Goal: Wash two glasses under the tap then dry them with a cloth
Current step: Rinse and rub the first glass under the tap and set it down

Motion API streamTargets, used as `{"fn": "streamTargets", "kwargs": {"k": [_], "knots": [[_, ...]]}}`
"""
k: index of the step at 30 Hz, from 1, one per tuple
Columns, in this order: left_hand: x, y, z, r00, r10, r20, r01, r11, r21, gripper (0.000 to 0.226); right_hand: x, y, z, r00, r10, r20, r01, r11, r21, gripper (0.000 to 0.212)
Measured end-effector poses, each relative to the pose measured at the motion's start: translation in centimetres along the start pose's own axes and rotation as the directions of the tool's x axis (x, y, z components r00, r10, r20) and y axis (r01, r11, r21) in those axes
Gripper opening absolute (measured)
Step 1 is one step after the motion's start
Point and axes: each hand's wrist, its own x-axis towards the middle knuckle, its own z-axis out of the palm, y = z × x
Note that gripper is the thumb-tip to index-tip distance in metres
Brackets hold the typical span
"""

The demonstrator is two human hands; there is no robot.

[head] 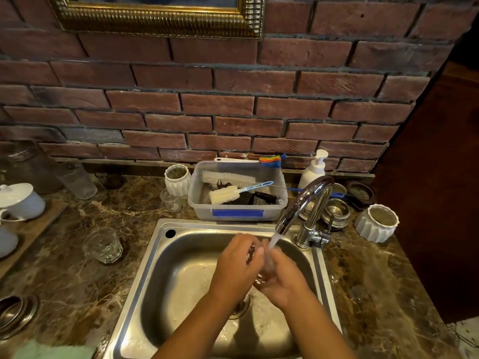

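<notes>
Gleaming smooth and wet along the rectangular stainless-steel sink [178, 270]. Mirroring light on the curved polished chrome tap [303, 203]. Showing glossy polish over the brown veined marble bench [64, 275]. Looking rough and matt across the red brick wall [233, 104]. Sparkling in the small faceted clear glass tumbler [103, 245].

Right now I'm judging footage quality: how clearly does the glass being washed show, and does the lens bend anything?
Head view: the glass between the left hand and right hand is smeared by motion and running water, barely readable; the tap carries bright glare; the brick wall bows with wide-angle distortion; the other glass on the counter looks sharper.
</notes>
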Motion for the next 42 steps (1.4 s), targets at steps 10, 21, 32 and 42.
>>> {"fn": "streamTargets", "kwargs": {"k": [10,21,32,42], "knots": [[1.3,3.4,-1.7,0.497,-0.640,0.587,0.762,-0.001,-0.647,0.025,0.0,0.9,-0.8,0.557,-0.607,0.567,0.561,-0.229,-0.796,0.033],[0.2,1.3,1.1,0.984,-0.167,-0.069,0.152,0.972,-0.178,0.012,-0.2,0.0,-0.3,0.990,-0.140,-0.006,0.139,0.986,-0.093,0.021],[0.5,2.6,-0.2,0.551,-0.654,0.519,0.727,0.071,-0.683,0.021,-0.2,0.9,-1.2,0.665,-0.561,0.493,0.534,-0.104,-0.839,0.036],[-0.1,1.4,1.0,0.972,-0.232,0.031,0.233,0.943,-0.240,0.016,0.4,0.7,-1.0,0.970,-0.244,-0.005,0.235,0.936,-0.261,0.023]]}}
